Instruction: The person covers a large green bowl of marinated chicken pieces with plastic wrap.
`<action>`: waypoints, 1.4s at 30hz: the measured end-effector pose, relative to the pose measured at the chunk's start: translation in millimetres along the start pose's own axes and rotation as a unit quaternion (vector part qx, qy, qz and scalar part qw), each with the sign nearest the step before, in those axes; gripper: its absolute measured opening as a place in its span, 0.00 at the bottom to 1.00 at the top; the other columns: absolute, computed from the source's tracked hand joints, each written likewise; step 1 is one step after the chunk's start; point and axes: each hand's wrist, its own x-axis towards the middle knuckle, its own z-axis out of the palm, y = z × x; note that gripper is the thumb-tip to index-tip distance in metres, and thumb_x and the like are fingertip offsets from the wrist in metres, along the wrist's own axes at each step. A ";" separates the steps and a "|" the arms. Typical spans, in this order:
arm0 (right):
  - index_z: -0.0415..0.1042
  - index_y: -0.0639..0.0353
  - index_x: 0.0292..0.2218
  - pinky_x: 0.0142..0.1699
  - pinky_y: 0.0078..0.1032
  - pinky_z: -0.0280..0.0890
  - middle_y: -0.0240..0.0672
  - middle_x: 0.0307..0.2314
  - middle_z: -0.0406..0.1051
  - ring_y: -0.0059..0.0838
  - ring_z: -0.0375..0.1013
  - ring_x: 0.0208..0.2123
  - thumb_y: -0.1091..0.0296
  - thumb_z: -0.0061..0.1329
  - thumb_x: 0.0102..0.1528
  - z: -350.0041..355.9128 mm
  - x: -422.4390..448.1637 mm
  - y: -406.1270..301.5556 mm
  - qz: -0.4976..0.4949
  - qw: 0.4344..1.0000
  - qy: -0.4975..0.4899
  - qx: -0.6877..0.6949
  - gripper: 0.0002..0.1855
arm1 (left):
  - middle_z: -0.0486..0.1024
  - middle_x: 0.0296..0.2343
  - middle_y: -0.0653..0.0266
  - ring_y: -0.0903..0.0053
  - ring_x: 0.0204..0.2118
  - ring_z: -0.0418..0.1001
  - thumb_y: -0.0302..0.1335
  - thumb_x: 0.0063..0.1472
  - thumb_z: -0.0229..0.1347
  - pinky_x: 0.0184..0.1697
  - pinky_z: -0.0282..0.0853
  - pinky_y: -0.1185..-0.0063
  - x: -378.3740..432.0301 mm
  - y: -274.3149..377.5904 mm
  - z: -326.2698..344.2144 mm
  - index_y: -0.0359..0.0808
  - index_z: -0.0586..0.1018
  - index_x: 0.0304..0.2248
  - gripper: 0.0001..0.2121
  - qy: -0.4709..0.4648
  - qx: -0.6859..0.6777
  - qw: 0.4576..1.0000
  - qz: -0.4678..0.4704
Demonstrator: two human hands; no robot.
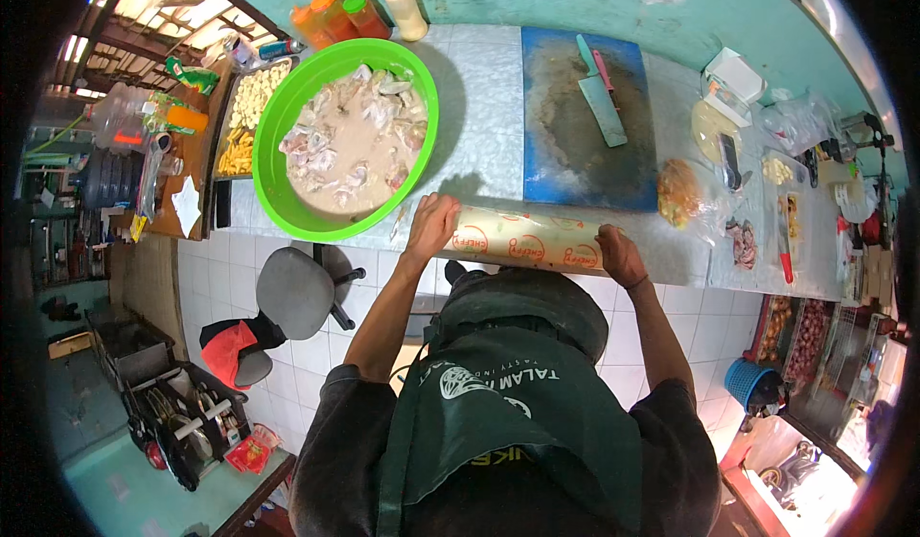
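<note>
My left hand (433,222) grips the left end of a printed roll of plastic film (528,239), and my right hand (619,255) grips its right end. The roll lies level along the front edge of the tiled counter. Left of it stands a large green plastic basin (430,134) of raw chicken pieces (309,145) in a cloudy, pale liquid. Beyond the roll is a blue cutting board (543,178) with a worn, dark middle. A cleaver (604,111) with a turquoise handle and a pink-handled knife (602,66) lie on it.
Squeeze bottles (406,16) stand by the wall. A tray (223,142) of cut food sits left of the basin. At right are a plastic bag of food (679,196), a clear container (808,239) and a red-handled knife (786,264). A grey stool (295,293) stands at left below the counter.
</note>
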 end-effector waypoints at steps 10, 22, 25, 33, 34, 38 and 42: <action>0.65 0.58 0.32 0.45 0.36 0.54 0.38 0.28 0.65 0.42 0.62 0.34 0.71 0.49 0.47 -26.7 5.9 2.8 -0.016 0.995 -0.096 -0.030 0.09 | 0.67 0.29 0.59 0.64 0.35 0.63 0.27 0.57 0.48 0.40 0.56 0.70 -0.6 -5.9 -23.3 0.36 0.71 0.31 0.05 -0.121 -0.023 0.992 -0.008; 0.61 0.61 0.28 0.40 0.34 0.54 0.40 0.25 0.60 0.42 0.59 0.32 0.74 0.50 0.46 7.6 -2.7 18.8 0.045 0.991 0.123 -0.004 0.10 | 0.74 0.27 0.67 0.71 0.39 0.58 0.25 0.57 0.48 0.49 0.50 0.74 -12.2 0.0 18.1 0.36 0.77 0.29 0.06 0.156 -0.152 0.965 -0.143; 0.60 0.60 0.27 0.39 0.33 0.55 0.38 0.24 0.60 0.39 0.59 0.30 0.78 0.50 0.45 19.0 -4.5 9.2 0.054 0.986 0.156 0.027 0.10 | 0.74 0.27 0.67 0.71 0.38 0.59 0.25 0.56 0.48 0.47 0.52 0.74 -23.8 -0.2 11.1 0.36 0.78 0.28 0.06 0.153 -0.161 0.961 -0.163; 0.62 0.63 0.27 0.44 0.34 0.57 0.43 0.28 0.61 0.43 0.61 0.34 0.80 0.51 0.42 105.0 27.2 -64.8 -0.003 0.991 0.086 0.107 0.11 | 0.72 0.26 0.58 0.67 0.35 0.64 0.24 0.55 0.49 0.43 0.58 0.73 -138.5 -49.1 -76.2 0.31 0.76 0.26 0.06 0.201 -0.065 0.950 -0.229; 0.63 0.62 0.27 0.46 0.36 0.56 0.42 0.27 0.61 0.43 0.62 0.34 0.80 0.53 0.41 122.1 32.5 -73.8 -0.012 0.987 0.095 0.128 0.12 | 0.71 0.28 0.58 0.67 0.36 0.64 0.24 0.55 0.49 0.43 0.59 0.74 -151.1 -57.4 -91.6 0.30 0.75 0.26 0.06 0.197 -0.050 0.954 -0.219; 0.63 0.60 0.28 0.53 0.42 0.53 0.40 0.25 0.63 0.43 0.64 0.33 0.78 0.55 0.39 194.9 46.5 -99.4 -0.013 0.974 0.094 0.203 0.14 | 0.72 0.26 0.58 0.65 0.36 0.65 0.22 0.55 0.48 0.43 0.59 0.73 -192.6 -102.9 -132.7 0.30 0.75 0.26 0.05 0.227 -0.078 0.945 -0.220; 0.63 0.60 0.28 0.54 0.45 0.52 0.38 0.24 0.62 0.42 0.64 0.31 0.79 0.55 0.39 208.8 89.9 -183.4 -0.055 0.984 0.082 0.145 0.14 | 0.71 0.27 0.58 0.68 0.36 0.64 0.21 0.57 0.47 0.42 0.61 0.74 -199.7 -152.9 -192.3 0.30 0.72 0.24 0.06 0.226 -0.089 0.955 -0.168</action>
